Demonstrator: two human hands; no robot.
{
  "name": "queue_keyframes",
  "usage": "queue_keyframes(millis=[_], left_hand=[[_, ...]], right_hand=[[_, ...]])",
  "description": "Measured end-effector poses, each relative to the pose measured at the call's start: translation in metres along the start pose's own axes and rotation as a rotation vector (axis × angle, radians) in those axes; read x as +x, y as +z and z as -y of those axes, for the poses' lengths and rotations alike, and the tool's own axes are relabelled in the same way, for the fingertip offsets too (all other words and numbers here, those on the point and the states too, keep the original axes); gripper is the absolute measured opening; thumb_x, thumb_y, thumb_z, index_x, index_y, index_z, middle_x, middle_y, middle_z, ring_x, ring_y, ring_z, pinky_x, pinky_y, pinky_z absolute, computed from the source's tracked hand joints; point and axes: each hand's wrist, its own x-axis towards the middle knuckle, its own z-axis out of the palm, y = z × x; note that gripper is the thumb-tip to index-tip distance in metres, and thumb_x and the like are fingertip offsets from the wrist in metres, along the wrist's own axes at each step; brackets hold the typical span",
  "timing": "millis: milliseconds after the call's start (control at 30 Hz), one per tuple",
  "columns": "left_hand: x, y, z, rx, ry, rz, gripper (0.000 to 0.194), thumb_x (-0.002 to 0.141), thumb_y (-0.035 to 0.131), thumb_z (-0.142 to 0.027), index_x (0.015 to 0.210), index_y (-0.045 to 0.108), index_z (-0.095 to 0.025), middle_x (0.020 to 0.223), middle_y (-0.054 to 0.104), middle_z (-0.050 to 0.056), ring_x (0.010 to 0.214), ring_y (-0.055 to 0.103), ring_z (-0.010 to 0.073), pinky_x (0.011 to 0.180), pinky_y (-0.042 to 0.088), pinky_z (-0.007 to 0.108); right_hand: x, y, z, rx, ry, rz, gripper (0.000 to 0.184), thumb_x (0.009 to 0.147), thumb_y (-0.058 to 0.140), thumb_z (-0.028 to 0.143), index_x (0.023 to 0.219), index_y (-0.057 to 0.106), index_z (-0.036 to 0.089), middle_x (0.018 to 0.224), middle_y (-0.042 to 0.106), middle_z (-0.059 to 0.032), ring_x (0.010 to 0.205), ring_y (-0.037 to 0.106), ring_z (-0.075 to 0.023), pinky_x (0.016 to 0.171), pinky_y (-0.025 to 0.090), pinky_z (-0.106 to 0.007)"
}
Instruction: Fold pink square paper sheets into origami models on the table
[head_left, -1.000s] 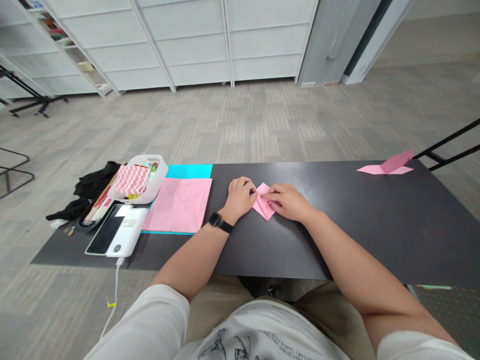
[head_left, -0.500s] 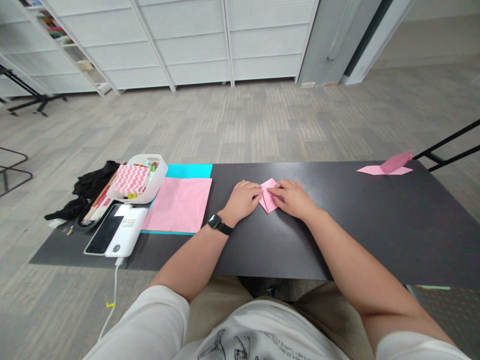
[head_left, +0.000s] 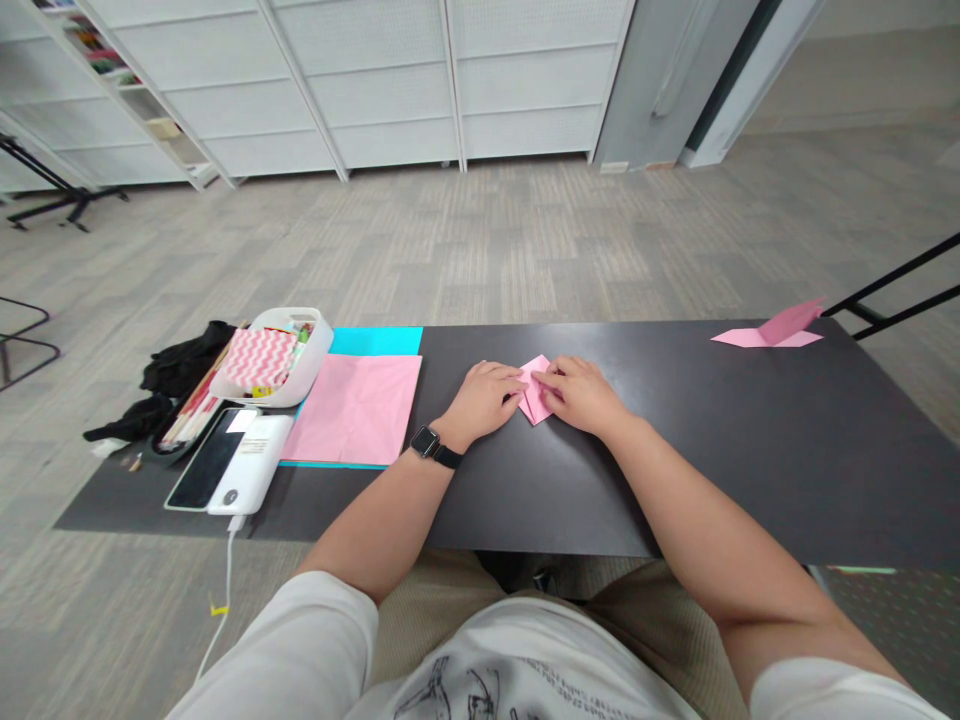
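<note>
A small folded pink paper (head_left: 535,395) lies on the black table (head_left: 675,450), between my two hands. My left hand (head_left: 484,400), with a black watch on the wrist, rests on the paper's left side, fingers pressed flat on it. My right hand (head_left: 581,395) covers the paper's right side, its fingertips pressing down near the top corner. Part of the paper is hidden under both hands.
A pink sheet (head_left: 356,408) lies on a cyan sheet (head_left: 379,341) to the left. Further left are a white bin (head_left: 274,355) of patterned paper, a phone (head_left: 204,472) beside a white power bank (head_left: 255,477), and black cloth (head_left: 180,365). Another folded pink paper (head_left: 772,331) sits far right.
The folded paper has been turned and shifted slightly away from me. My left hand went from curled beside the paper to flat on it; the right hand moved up with it.
</note>
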Motion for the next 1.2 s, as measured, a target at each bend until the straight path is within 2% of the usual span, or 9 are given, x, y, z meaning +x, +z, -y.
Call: queue_keyframes(millis=[200,500,667,800,1000,1200], left_hand=[[-0.003,-0.004,0.001,0.006,0.043,0.015,0.024,0.103,0.063,-0.035,0.115,0.084,-0.036,0.143,0.071,0.002,0.133,0.060,0.0263,0.127,0.034,0.057],[-0.005,-0.012,-0.004,-0.039,0.153,0.064,0.017,0.096,0.072,-0.032,0.096,0.087,-0.040,0.131,0.075,-0.001,0.126,0.061,0.0253,0.129,0.029,0.056],[-0.005,-0.018,-0.005,-0.070,0.200,0.095,0.018,0.095,0.072,-0.032,0.097,0.087,-0.040,0.124,0.075,0.002,0.120,0.062,0.0253,0.123,0.037,0.052],[-0.004,-0.022,-0.006,-0.124,0.205,0.131,0.017,0.094,0.072,-0.034,0.097,0.088,-0.041,0.127,0.075,0.001,0.118,0.063,0.0254,0.116,0.043,0.048],[-0.006,-0.022,-0.006,-0.149,0.278,0.108,0.017,0.096,0.071,-0.037,0.093,0.088,-0.038,0.135,0.072,0.001,0.117,0.063,0.0257,0.117,0.042,0.047],[-0.007,-0.025,-0.008,-0.125,0.246,0.147,0.016,0.096,0.073,-0.037,0.093,0.088,-0.037,0.139,0.069,0.000,0.124,0.061,0.0276,0.124,0.036,0.051]], right_hand=[[-0.001,0.000,0.000,-0.007,0.002,0.000,0.038,0.101,0.057,0.027,0.134,0.076,0.028,0.115,0.069,-0.0114,0.106,0.058,-0.0294,0.088,0.041,-0.043],[0.000,0.000,0.003,0.003,0.039,-0.015,0.034,0.106,0.057,0.038,0.131,0.078,0.028,0.114,0.070,-0.0113,0.106,0.060,-0.0298,0.089,0.043,-0.044],[0.001,0.000,0.003,0.006,0.043,-0.003,0.032,0.103,0.061,0.037,0.129,0.078,0.029,0.112,0.069,-0.0106,0.104,0.060,-0.0293,0.090,0.044,-0.043],[0.002,0.001,0.002,0.013,0.043,-0.010,0.030,0.102,0.064,0.038,0.126,0.079,0.030,0.112,0.068,-0.0105,0.104,0.059,-0.0292,0.090,0.044,-0.043],[0.001,0.002,0.003,0.007,0.056,-0.030,0.030,0.101,0.065,0.039,0.126,0.079,0.029,0.113,0.069,-0.0108,0.104,0.059,-0.0298,0.089,0.045,-0.044],[0.001,0.004,0.002,0.020,0.053,-0.038,0.029,0.099,0.068,0.042,0.123,0.080,0.030,0.110,0.069,-0.0105,0.103,0.060,-0.0293,0.089,0.045,-0.043]])
